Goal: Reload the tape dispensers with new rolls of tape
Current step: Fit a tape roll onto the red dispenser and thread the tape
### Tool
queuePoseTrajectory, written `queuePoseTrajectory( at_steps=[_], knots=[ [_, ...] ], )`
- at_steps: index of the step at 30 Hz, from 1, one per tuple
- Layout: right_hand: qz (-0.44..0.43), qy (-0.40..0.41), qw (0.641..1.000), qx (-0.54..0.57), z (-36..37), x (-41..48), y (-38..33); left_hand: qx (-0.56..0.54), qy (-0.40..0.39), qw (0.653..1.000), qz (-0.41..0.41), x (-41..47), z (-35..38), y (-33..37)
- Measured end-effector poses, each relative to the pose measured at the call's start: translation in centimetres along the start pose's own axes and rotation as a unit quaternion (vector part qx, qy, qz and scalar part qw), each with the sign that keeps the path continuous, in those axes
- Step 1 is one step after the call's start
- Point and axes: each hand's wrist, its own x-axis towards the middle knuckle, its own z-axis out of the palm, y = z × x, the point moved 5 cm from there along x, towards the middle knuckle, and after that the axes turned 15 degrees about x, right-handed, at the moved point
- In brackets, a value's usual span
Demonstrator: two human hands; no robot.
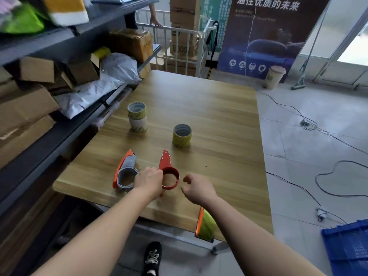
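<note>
An empty red tape dispenser (169, 172) lies near the front of the wooden table (219, 120); my left hand (150, 181) grips the left side of its ring. My right hand (196, 186) hovers just right of it, fingers loosely curled, holding nothing. An orange dispenser (124, 172) with a nearly used-up roll lies to the left. A yellow tape roll (181, 135) stands behind the red dispenser. Two stacked rolls (137, 116) stand further back left. A third, orange dispenser loaded with yellow tape (206, 225) sits at the table's front edge under my right forearm.
Metal shelving (59, 120) with cardboard boxes and plastic mailers runs along the table's left side. Cables (298, 116) trail over the tiled floor at the right, and a blue crate (348, 248) sits at the lower right. A person's hand rests on a white cart rail (157, 24) behind.
</note>
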Motion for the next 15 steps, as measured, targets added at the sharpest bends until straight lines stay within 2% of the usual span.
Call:
queuePoseTrajectory(
  at_steps=[6,10,15],
  knots=[
    [0.013,-0.053,0.999,0.007,2.9,5.2,-2.4,0.052,-0.007,0.998,0.029,4.4,1.1,-2.2],
    [0.055,-0.088,0.994,-0.023,5.3,8.6,-3.4,0.066,-0.055,0.992,0.09,8.2,3.0,-3.2],
    [0.149,-0.027,0.988,-0.04,5.9,11.6,-2.8,0.057,-0.097,0.98,0.162,11.9,4.6,-3.4]
  ],
)
